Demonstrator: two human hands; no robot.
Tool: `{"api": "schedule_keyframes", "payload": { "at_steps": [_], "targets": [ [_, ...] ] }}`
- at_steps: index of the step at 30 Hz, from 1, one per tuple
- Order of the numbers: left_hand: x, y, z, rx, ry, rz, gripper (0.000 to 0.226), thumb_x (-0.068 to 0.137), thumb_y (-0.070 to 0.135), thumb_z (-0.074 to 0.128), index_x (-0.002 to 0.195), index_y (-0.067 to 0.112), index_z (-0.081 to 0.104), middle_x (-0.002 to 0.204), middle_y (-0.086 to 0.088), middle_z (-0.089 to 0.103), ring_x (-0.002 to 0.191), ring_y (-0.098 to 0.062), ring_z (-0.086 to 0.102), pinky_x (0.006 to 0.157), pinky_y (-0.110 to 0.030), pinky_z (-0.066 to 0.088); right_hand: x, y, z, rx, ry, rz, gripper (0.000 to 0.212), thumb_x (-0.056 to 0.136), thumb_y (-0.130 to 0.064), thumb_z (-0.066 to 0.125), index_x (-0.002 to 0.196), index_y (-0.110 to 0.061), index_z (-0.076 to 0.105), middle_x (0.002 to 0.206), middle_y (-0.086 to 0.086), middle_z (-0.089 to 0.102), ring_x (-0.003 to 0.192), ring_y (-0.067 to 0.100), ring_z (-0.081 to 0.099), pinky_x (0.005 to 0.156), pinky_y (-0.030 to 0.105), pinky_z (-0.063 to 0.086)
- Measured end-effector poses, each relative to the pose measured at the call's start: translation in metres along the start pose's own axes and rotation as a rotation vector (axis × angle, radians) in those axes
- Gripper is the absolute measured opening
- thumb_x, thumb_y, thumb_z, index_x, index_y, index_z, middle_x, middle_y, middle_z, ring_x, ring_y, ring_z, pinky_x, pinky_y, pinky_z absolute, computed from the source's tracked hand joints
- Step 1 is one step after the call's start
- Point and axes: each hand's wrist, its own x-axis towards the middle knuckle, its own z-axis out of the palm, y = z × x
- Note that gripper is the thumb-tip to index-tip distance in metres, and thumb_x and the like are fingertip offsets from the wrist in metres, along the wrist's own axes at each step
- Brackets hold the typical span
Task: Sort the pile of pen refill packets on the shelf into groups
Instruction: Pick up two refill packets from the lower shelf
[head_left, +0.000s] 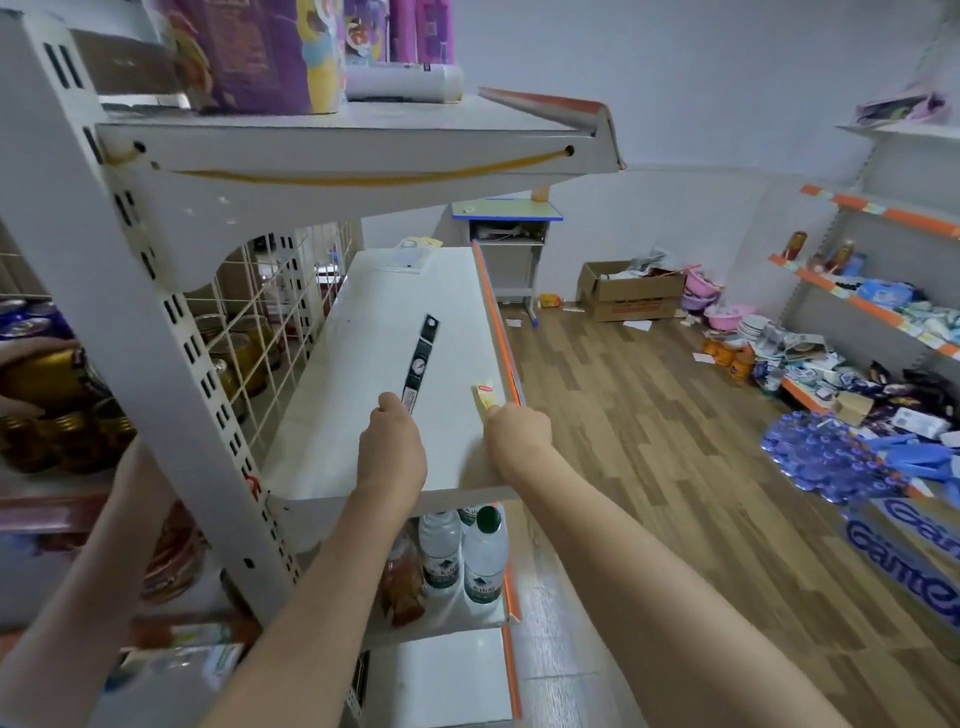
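A white shelf board (374, 322) with an orange front strip runs away from me. On it lies a long black refill packet (420, 364), and my left hand (390, 447) grips its near end with curled fingers. My right hand (517, 434) is at the shelf's front edge, pinching the near end of a yellow refill packet (484, 396) with a red label. Most of that yellow packet is hidden under the hand. A pale packet (410, 258) lies at the far end of the shelf.
An upper shelf (337, 140) with purple packages overhangs. Water bottles (485, 558) stand on the shelf below. Cans sit behind a wire grid (249, 332) at left. Cardboard box (631, 291), basins and scattered goods lie on the wood floor at right.
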Motion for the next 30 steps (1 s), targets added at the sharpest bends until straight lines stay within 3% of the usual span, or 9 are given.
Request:
{"api": "schedule_keyframes", "payload": {
  "at_steps": [5, 7, 10, 13, 16, 20, 30],
  "targets": [
    [-0.011, 0.017, -0.01, -0.247, 0.016, -0.024, 0.024, 0.093, -0.005, 0.031, 0.116, -0.003, 0.037, 0.12, -0.027, 0.051, 0.106, -0.042, 0.052, 0.081, -0.045, 0.045, -0.023, 0.018, -0.017, 0.565, 0.114, 0.179, 0.023, 0.094, -0.003, 0.036, 0.115, -0.002, 0.045, 0.111, 0.018, 0.059, 0.095, 0.036, 0.058, 0.066, 0.032, 0.036],
    [-0.02, 0.029, -0.011, -0.346, 0.007, -0.004, 0.019, 0.097, 0.007, 0.031, 0.112, -0.002, 0.038, 0.114, -0.026, 0.055, 0.099, -0.041, 0.053, 0.077, -0.044, 0.042, -0.043, 0.032, -0.018, 0.747, 0.213, 0.248, 0.017, 0.098, -0.01, 0.032, 0.108, -0.002, 0.043, 0.105, 0.02, 0.059, 0.084, 0.034, 0.052, 0.064, 0.034, 0.035],
    [-0.046, 0.051, -0.004, -0.454, -0.054, 0.09, 0.03, 0.099, 0.034, 0.036, 0.105, 0.005, 0.041, 0.097, -0.016, 0.057, 0.086, -0.033, 0.052, 0.071, -0.036, 0.04, -0.088, 0.058, -0.007, 0.88, 0.369, 0.345, 0.019, 0.101, -0.017, 0.029, 0.101, -0.004, 0.043, 0.091, 0.019, 0.06, 0.076, 0.035, 0.053, 0.061, 0.036, 0.036],
    [-0.079, 0.077, 0.013, -0.527, -0.157, 0.167, 0.025, 0.098, 0.036, 0.039, 0.102, 0.012, 0.043, 0.082, -0.005, 0.055, 0.076, -0.026, 0.053, 0.064, -0.034, 0.039, -0.135, 0.092, 0.013, 0.934, 0.472, 0.492, 0.022, 0.101, -0.023, 0.031, 0.099, -0.007, 0.046, 0.084, 0.017, 0.062, 0.079, 0.038, 0.055, 0.062, 0.035, 0.034],
    [-0.107, 0.105, 0.039, -0.535, -0.241, 0.235, 0.025, 0.099, 0.031, 0.037, 0.085, 0.013, 0.045, 0.068, -0.001, 0.046, 0.06, -0.015, 0.044, 0.052, -0.029, 0.029, -0.178, 0.13, 0.029, 0.971, 0.528, 0.635, 0.027, 0.1, -0.035, 0.036, 0.091, -0.013, 0.046, 0.068, 0.0, 0.056, 0.069, 0.027, 0.052, 0.057, 0.035, 0.031],
    [-0.133, 0.152, 0.076, -0.555, -0.332, 0.333, 0.036, 0.1, 0.029, 0.035, 0.066, 0.017, 0.034, 0.059, -0.001, 0.038, 0.054, -0.019, 0.037, 0.048, -0.029, 0.026, -0.215, 0.191, 0.048, 0.986, 0.6, 0.757, 0.02, 0.098, -0.032, 0.041, 0.087, -0.016, 0.047, 0.065, -0.004, 0.054, 0.06, 0.018, 0.051, 0.051, 0.028, 0.035],
    [-0.185, 0.312, 0.17, -0.553, -0.456, 0.509, 0.012, 0.09, 0.026, 0.055, 0.086, 0.015, 0.051, 0.061, 0.001, 0.052, 0.056, -0.017, 0.051, 0.051, -0.031, 0.039, -0.265, 0.386, 0.08, 0.824, 0.587, 0.889, 0.019, 0.096, -0.031, 0.046, 0.09, -0.013, 0.051, 0.073, 0.004, 0.062, 0.069, 0.027, 0.057, 0.062, 0.041, 0.046]
  ]
}}
